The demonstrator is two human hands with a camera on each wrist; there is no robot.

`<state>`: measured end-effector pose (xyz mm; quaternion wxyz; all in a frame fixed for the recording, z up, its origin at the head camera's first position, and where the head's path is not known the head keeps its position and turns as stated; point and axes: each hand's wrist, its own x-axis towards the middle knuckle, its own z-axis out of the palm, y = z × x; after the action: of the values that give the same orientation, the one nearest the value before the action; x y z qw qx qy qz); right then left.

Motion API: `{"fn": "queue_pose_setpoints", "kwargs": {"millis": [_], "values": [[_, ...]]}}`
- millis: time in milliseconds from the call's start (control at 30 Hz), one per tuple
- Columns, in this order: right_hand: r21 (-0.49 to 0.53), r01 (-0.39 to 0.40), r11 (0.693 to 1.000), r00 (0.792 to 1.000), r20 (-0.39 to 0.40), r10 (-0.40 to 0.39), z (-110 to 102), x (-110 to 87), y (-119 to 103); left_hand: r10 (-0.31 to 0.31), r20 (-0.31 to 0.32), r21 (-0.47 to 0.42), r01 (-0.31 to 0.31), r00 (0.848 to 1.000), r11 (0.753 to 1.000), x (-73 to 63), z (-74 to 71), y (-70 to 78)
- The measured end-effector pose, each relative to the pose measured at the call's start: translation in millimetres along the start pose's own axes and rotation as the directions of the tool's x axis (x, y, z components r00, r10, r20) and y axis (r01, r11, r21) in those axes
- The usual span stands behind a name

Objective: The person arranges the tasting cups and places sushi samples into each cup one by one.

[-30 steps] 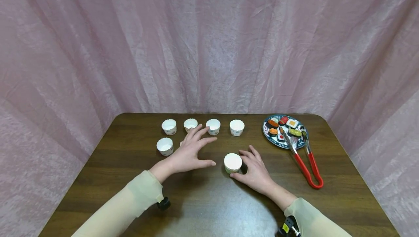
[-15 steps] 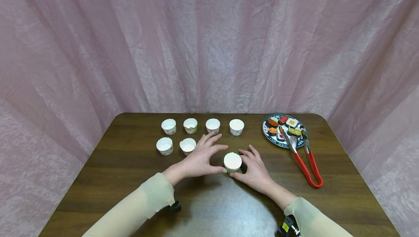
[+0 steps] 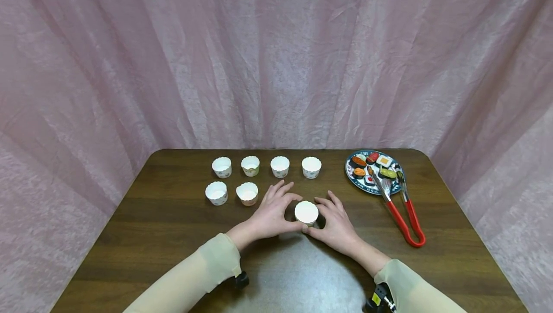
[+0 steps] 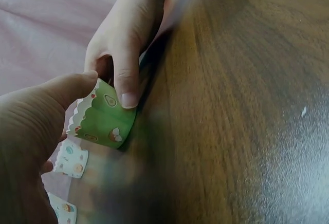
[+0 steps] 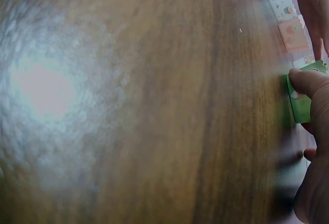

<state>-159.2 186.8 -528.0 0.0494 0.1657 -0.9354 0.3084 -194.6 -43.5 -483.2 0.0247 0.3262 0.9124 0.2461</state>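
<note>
Both hands, half-curled, around green cup

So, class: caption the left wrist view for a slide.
Left hand and right hand around a green avocado-print baking cup, two pale printed cups nearby, on a wood-grain table.

Harsh white glare on tabletop, right wrist view blurry; head view evenly lit, soft shadows.
</note>
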Motion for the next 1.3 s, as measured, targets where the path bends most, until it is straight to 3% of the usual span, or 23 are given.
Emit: {"fn": "queue_pose_setpoints", "kwargs": {"millis": [433,1300], "values": [[0.021,-0.006,1.0,1.0,-0.002,0.006,1.2,-0.2,0.4,-0.066,0.007,-0.013,0.066,0.998,0.998,3.6,9.4,0.2],[0.008,0.013,1.0,0.999,-0.032,-0.013,1.1,-0.1,-1.7,-0.03,-0.055,-0.045,0.027,0.998,0.999,2.6,4.7,-0.2]]}}
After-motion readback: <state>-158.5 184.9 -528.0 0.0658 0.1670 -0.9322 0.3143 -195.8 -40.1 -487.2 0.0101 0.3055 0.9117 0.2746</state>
